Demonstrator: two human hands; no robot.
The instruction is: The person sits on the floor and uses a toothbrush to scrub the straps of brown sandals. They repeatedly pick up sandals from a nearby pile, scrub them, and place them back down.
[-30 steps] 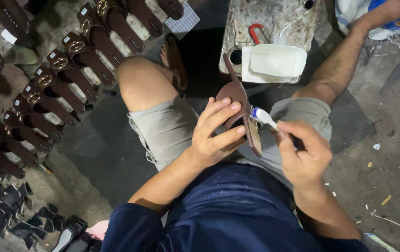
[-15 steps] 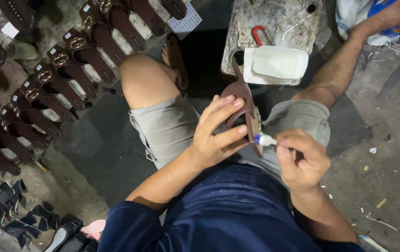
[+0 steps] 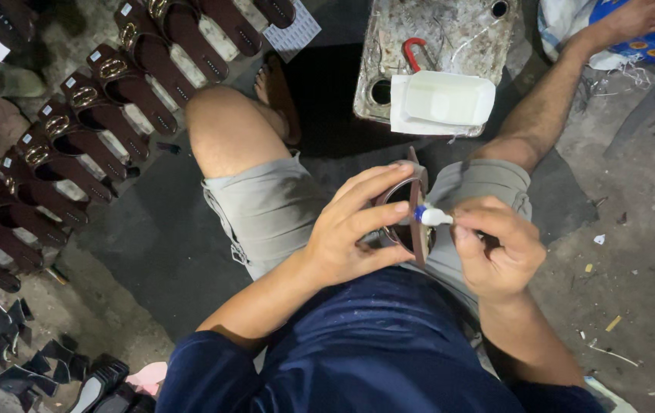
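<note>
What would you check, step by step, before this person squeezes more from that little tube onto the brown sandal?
1. Sandal held firm: ok. The left hand grips the brown sandal over the lap.
2. Tube in hand: ok. The right hand pinches the small white tube.
3. Nozzle placed: ok. Its tip meets the sandal's edge.
4. Fingers away from the nozzle: cannot tell; the left fingertips lie close beside it.
5. Glue left in the tube: cannot tell.
6. Somewhere to set it down: ok. The white tray sits on the stained stand ahead.
</note>
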